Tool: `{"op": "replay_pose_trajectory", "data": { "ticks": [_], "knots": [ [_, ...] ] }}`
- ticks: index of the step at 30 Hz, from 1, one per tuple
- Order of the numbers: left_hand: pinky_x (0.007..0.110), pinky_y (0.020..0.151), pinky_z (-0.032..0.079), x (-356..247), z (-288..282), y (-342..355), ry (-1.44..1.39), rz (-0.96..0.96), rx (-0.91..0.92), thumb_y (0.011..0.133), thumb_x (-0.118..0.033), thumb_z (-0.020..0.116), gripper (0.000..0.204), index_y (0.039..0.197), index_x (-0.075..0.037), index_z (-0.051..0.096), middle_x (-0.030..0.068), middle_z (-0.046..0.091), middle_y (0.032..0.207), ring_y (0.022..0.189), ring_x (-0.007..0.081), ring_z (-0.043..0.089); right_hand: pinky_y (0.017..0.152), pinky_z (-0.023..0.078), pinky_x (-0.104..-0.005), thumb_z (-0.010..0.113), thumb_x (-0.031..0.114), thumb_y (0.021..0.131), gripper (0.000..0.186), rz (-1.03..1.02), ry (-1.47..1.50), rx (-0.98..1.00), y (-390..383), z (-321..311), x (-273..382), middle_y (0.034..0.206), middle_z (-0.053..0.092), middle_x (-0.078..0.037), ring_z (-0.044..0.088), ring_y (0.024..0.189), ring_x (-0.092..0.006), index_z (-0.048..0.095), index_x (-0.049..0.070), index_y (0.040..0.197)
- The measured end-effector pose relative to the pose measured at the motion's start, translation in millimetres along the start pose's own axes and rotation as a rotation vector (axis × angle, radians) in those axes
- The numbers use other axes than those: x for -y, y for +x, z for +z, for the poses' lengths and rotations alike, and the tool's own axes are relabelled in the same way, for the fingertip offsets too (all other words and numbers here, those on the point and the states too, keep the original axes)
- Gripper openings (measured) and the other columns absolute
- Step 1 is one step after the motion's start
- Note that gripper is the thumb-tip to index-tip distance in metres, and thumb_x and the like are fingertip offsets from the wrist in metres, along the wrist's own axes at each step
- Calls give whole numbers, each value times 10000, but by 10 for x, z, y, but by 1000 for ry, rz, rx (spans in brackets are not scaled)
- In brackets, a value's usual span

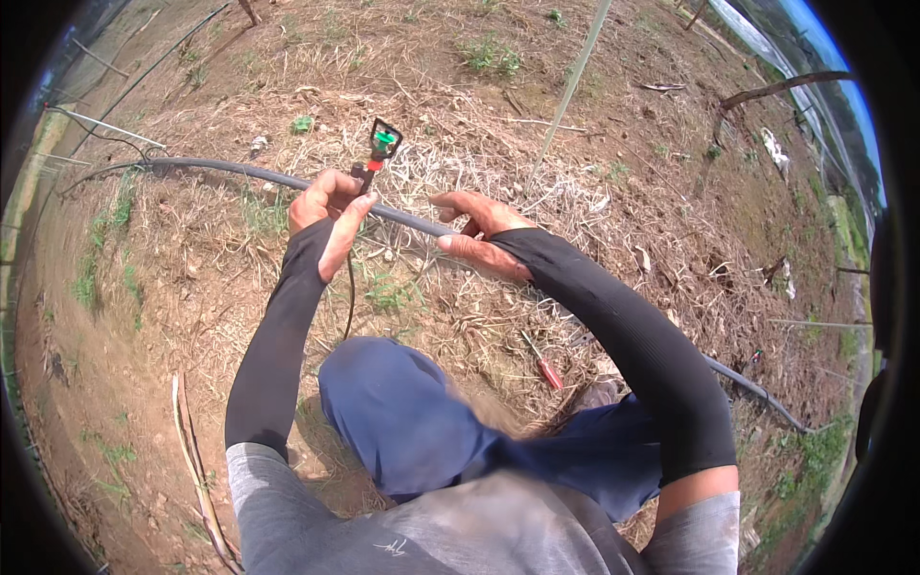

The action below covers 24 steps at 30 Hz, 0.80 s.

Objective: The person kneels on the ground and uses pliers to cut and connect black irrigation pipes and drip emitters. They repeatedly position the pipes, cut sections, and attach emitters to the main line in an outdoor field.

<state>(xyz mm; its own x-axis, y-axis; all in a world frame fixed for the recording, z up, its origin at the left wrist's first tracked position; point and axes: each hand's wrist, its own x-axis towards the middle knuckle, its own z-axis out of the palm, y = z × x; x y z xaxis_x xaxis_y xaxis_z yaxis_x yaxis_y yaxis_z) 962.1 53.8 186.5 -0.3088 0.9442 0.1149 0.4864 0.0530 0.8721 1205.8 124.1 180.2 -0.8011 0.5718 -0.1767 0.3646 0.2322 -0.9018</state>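
The sprinkler [383, 141] is in your left hand [331, 213]. Your thumb and fingers are closed on its dark bottom part, and its red ring and green middle poke out past your fingertips. It points away from you and leans a little to the right.

The hose [412, 221] runs from side to side in front of you. Its left end is farther off, and it slopes toward you as it goes right. The sprinkler stands across the hose, not along it. Your left hand is right at the hose, but I can't tell if it is pressing on it.

Your right hand [487, 232] is nearer to you along the hose, and it holds no sprinkler. Its thumb and fingers are spread apart, with the hose going in between them. I can't tell if they touch it. Those fingers point left, toward your other hand.

Both arms reach out ahead with bent elbows, the right one coming in from the side. A thin tube [351, 297] hangs below your left hand, down toward your knee [388, 407]. A red screwdriver [549, 372] lies on the dry grass [479, 331], closer to your right arm.
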Motion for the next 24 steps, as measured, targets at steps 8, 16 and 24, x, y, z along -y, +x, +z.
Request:
{"op": "replay_pose_trajectory", "data": {
  "ticks": [8,16,24],
  "knots": [
    [238,587,459,-1719,601,291,-180,335,-54,816,-37,673,99,820,-48,575,22,649,721,645,67,587,762,467,-263,658,217,881,391,-372,303,-649,-209,-823,1092,971,637,-42,569,838,-96,562,12,1200],
    [345,702,513,-2371,773,579,-305,515,-4,770,-109,724,168,857,-37,600,95,656,795,751,206,659,743,469,-266,700,169,839,216,-520,171,-822,-467,-1598,1471,892,674,-41,598,812,-106,663,28,998],
    [302,800,508,-2714,825,1341,-513,673,-89,876,-142,636,312,1166,-43,580,112,653,1008,911,160,628,675,467,-237,716,306,846,294,-579,-203,-1038,-197,-2619,1741,844,669,-13,580,737,-88,690,71,1022]
  ]
}}
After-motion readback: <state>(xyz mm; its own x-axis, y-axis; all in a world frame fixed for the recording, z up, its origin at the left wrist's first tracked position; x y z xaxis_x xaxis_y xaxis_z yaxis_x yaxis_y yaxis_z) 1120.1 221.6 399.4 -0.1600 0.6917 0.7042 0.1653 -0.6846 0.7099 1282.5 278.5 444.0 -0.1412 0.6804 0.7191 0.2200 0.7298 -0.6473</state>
